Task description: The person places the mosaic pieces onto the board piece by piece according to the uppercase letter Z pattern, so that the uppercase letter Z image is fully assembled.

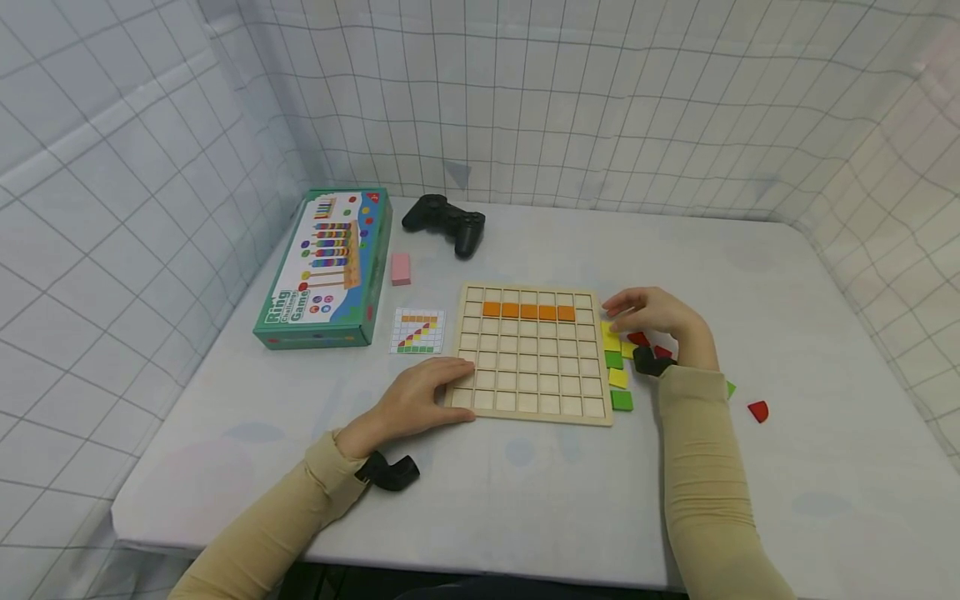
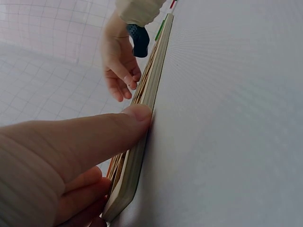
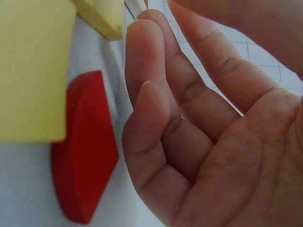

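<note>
A wooden grid board (image 1: pixel 537 408) lies flat in mid-table in the head view, with a row of several orange square tiles (image 1: pixel 528 312) near its far side. At its near left corner, my left hand (image 1: pixel 420 397) holds the board, thumb (image 2: pixel 128 125) against the front edge and fingers at the left side. My right hand (image 1: pixel 660 315) hovers by the board's far right corner, fingers loosely bent and nothing between them. Below and beside it lie yellow tiles (image 1: pixel 618 378), green tiles (image 1: pixel 622 401) and red quarter-round pieces (image 3: pixel 90 151). Its wrist covers part of this group.
Left of the board is a pattern card (image 1: pixel 418 332). Behind that lie a pink block (image 1: pixel 401 269), a black game controller (image 1: pixel 446 222) and a green-edged game box (image 1: pixel 326 267). Another red piece (image 1: pixel 759 411) rests right of my right sleeve, a green one (image 1: pixel 731 389) partly hidden there.
</note>
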